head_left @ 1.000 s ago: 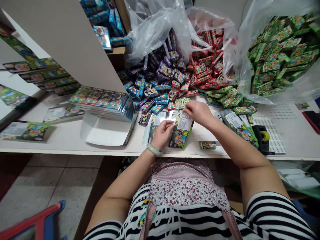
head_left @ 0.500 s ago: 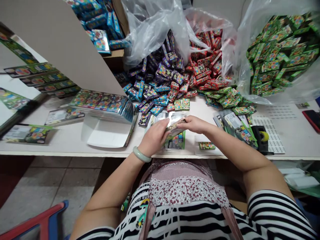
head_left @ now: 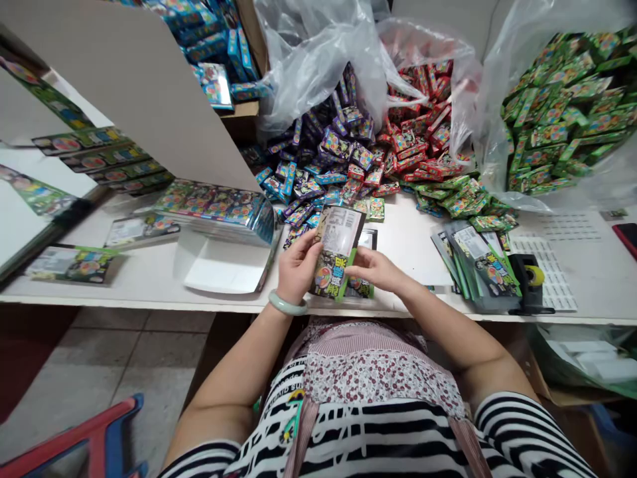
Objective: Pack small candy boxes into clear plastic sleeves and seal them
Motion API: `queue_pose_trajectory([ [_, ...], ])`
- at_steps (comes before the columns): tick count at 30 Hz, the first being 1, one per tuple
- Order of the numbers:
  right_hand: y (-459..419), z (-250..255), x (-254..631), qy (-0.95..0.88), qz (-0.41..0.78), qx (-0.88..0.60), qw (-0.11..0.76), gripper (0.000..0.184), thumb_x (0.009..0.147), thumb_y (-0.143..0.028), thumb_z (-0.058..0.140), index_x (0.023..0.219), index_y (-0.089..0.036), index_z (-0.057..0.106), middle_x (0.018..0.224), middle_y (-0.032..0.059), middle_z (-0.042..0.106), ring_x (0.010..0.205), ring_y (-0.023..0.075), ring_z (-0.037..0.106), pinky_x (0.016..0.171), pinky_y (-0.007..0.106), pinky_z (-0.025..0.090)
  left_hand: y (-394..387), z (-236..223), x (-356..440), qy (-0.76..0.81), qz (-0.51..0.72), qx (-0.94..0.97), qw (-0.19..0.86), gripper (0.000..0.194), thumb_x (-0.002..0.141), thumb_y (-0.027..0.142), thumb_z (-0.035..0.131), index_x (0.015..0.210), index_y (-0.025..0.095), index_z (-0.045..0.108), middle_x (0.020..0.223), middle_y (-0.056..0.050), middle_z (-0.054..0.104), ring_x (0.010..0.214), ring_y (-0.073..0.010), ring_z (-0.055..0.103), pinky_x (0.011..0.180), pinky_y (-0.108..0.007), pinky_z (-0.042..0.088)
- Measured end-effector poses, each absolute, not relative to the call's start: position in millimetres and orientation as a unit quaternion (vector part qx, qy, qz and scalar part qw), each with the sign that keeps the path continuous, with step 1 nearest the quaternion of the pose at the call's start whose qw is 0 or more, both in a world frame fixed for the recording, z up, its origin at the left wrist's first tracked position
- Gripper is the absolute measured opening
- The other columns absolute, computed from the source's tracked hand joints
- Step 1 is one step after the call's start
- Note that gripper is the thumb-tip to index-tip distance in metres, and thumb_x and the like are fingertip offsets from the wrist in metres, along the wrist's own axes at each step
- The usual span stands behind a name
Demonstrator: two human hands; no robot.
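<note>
My left hand [head_left: 299,265] grips the left edge of a flat printed packet [head_left: 334,255], thumb on its front. The packet is tilted up, with a grey label panel and barcode above, bright lettering below and a green right edge. My right hand [head_left: 375,269] is at its lower right edge, thumb and fingers closed about that edge. A second similar packet [head_left: 359,287] lies beneath, mostly covered. Just beyond my hands are small green boxes [head_left: 377,210] and a loose heap of purple boxes [head_left: 334,143].
Red boxes [head_left: 415,143] and green boxes [head_left: 557,126] spill from clear plastic bags. Blue boxes [head_left: 209,46] fill a carton at back left. Stacked printed packets [head_left: 485,262] and a black tape dispenser [head_left: 530,282] stand right. A printed display box [head_left: 223,206] stands left.
The packet has turned from lying edge-on between my hands to showing its printed face. My right hand has moved down to its lower edge. A small green box at the right no longer shows.
</note>
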State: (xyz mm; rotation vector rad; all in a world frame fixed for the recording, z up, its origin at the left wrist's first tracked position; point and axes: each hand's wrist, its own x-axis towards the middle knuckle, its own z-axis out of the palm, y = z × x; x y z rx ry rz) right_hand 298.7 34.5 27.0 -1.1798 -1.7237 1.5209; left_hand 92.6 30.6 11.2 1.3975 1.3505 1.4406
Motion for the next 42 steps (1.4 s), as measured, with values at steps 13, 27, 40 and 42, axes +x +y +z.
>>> queue_pose_trajectory([
  [13,38.7,5.6,307.4,-0.438,0.653,-0.499,0.364,0.050,0.057,-0.059,0.080,0.073,-0.022,0.051,0.060,-0.0088,0.050,0.055,0.0087,0.047,0.053,0.024,0.040,-4.8,-9.5,97.5,0.411,0.397,0.427,0.701,0.044,0.077,0.042,0.078,0.112,0.017,0.069,0.103,-0.010,0.074,0.092,-0.0251,0.073,0.082,-0.041,0.062],
  [27,1.3,-3.1,330.8,-0.499,0.575,-0.477,0.439,0.066,0.075,-0.037,0.078,0.129,-0.031,0.041,0.101,0.0006,0.062,0.082,0.0150,0.064,0.079,0.034,0.055,8.4,-17.7,119.0,0.399,0.540,0.457,0.583,0.064,0.083,0.033,0.076,0.141,0.035,0.049,0.118,-0.004,0.068,0.102,-0.0142,0.068,0.087,-0.027,0.059],
  [40,-4.3,37.0,325.3,-0.633,0.525,-0.430,0.371,0.015,0.089,-0.036,0.062,0.098,-0.024,0.062,0.090,0.0009,0.065,0.080,0.0130,0.061,0.068,0.029,0.051,-14.0,19.3,97.1,0.496,0.515,0.553,0.427,0.019,0.091,0.037,0.065,0.089,0.021,0.075,0.089,-0.004,0.074,0.082,-0.0144,0.068,0.076,-0.029,0.057],
  [42,-0.4,46.6,326.3,-0.643,0.508,-0.425,0.385,0.014,0.090,-0.036,0.061,0.088,-0.022,0.061,0.091,0.0017,0.065,0.082,0.0132,0.061,0.065,0.028,0.050,-12.5,29.4,100.3,0.480,0.523,0.559,0.429,0.018,0.089,0.035,0.067,0.080,0.020,0.073,0.087,-0.004,0.074,0.087,-0.0157,0.069,0.082,-0.031,0.056],
])
